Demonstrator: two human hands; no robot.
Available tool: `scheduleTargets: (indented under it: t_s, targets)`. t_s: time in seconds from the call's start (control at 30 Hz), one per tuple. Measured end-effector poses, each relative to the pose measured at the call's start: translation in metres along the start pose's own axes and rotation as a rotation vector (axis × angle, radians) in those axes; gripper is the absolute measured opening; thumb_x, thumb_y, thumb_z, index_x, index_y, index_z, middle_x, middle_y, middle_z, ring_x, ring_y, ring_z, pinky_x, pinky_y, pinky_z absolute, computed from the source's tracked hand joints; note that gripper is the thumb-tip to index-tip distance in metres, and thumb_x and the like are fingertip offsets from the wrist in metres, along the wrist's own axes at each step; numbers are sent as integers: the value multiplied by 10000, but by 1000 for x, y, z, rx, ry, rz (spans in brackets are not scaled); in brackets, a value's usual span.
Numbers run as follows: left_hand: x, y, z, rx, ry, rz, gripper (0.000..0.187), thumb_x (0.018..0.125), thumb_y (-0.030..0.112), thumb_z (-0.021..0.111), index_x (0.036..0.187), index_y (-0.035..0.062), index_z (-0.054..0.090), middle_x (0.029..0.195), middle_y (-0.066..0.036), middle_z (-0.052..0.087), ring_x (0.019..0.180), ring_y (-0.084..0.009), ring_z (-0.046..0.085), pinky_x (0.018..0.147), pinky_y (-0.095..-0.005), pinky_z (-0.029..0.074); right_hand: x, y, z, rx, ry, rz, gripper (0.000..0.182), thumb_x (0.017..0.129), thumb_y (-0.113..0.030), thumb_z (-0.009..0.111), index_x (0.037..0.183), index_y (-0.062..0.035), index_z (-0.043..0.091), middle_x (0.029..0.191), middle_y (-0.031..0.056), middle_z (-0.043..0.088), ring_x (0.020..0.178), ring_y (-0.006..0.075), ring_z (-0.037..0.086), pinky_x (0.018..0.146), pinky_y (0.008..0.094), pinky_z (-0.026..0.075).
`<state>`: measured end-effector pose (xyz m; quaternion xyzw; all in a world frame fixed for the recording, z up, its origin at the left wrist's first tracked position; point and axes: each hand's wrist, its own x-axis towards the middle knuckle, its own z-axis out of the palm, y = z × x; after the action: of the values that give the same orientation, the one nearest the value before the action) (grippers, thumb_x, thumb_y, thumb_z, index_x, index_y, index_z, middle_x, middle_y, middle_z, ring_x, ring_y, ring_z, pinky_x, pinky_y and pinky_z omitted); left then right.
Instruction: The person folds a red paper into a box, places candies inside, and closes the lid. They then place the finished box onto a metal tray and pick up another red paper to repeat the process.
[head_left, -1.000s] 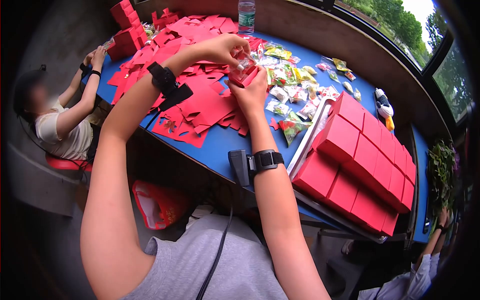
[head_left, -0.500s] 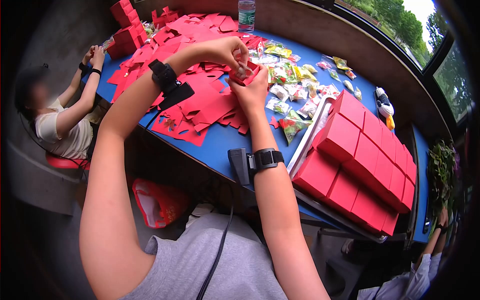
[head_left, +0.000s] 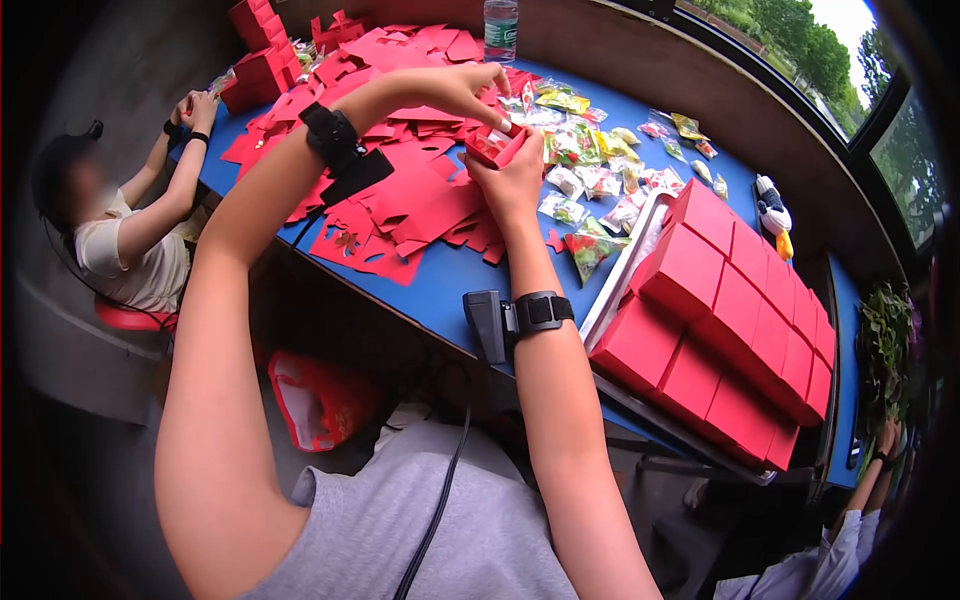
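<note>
My right hand (head_left: 508, 185) is wrapped round a small red paper box (head_left: 492, 145), its top open and facing up. Some pale patches show inside the box, too small to name. Above its far rim is my left hand (head_left: 462, 92), thumb and fingers apart and nothing seen between them. The thumb tip is at the box's edge; whether it touches cannot be made out. Just beyond the box lie several small wrapped packets (head_left: 580, 140), white, yellow and green. Flat red card cutouts (head_left: 420, 205) are heaped to the left of my right hand.
A tray (head_left: 625, 265) of stacked red boxes (head_left: 720, 310) stands on the blue table (head_left: 440, 300) at right. A water bottle (head_left: 501, 35) is at the back. One person (head_left: 130, 220) sits at left; another person's hands (head_left: 888, 440) hold greenery at right.
My left hand has opened and drawn slightly up from the box; the whitish thing at its fingertips no longer shows there. My right hand still holds the box.
</note>
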<state>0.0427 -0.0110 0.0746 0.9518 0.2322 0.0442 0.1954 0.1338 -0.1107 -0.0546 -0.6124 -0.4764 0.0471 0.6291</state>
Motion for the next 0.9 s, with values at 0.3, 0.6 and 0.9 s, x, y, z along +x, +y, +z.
scheduleTargets:
  t_s: [0.3,0.6,0.9]
  targets:
    - [9,-5,77,-34,394,-66,591,864,279,518,1349,21,299,1299,-226,311,1194,-301,375,958,-378,363,1,1,3,-9,-22,-34,799,535,-257,818,1149,12,383,1112,179,485,1053,347,470,920,408,377]
    - [-9,-28,70,-1128,254,-214,501,798,88,594,1241,-48,406,1047,-111,579,904,-139,595,788,-262,486,6,3,4,8,-5,-90,788,520,-279,837,1102,32,406,1051,179,514,974,305,538,847,366,435]
    - [-8,-9,74,-1023,295,-66,378,929,271,503,1214,26,466,974,1,555,814,-50,533,697,-201,450,5,6,2,56,-6,-49,750,517,-211,811,1112,6,411,1061,172,505,994,324,510,862,388,421]
